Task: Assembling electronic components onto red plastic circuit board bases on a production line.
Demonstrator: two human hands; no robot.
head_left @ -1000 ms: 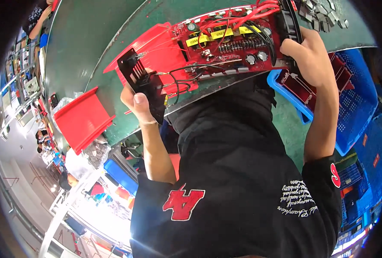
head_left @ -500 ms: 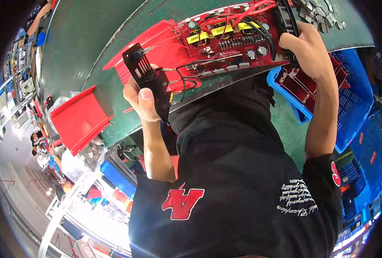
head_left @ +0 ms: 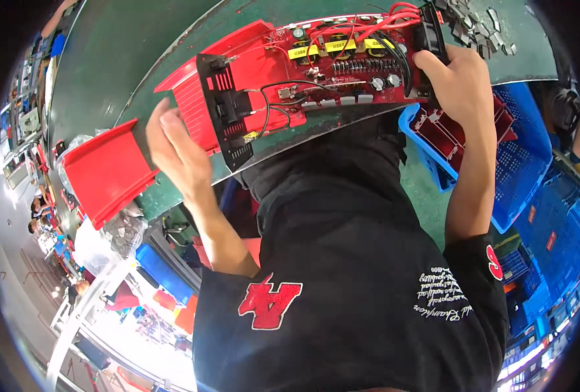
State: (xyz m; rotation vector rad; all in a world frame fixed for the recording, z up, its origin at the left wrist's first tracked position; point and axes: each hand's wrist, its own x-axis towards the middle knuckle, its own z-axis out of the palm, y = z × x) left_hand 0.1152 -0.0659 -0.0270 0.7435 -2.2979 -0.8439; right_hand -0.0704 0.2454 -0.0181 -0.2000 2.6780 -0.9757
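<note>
Head view shows the red circuit board (head_left: 361,83) by the near edge of the green table (head_left: 130,55), its long side running left to right between the two hands. The right hand (head_left: 461,86) is nearer and grips the black end piece (head_left: 433,34) at the board's right end. The left hand (head_left: 180,153) is empty with its fingers loose, and the black panel (head_left: 226,112) sits just to its right, not touching it, between that hand and the board.

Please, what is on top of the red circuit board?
The red circuit board carries three yellow-labelled components, round capacitors, and red and black wires. What lies directly beneath the wires cannot be seen.
</note>
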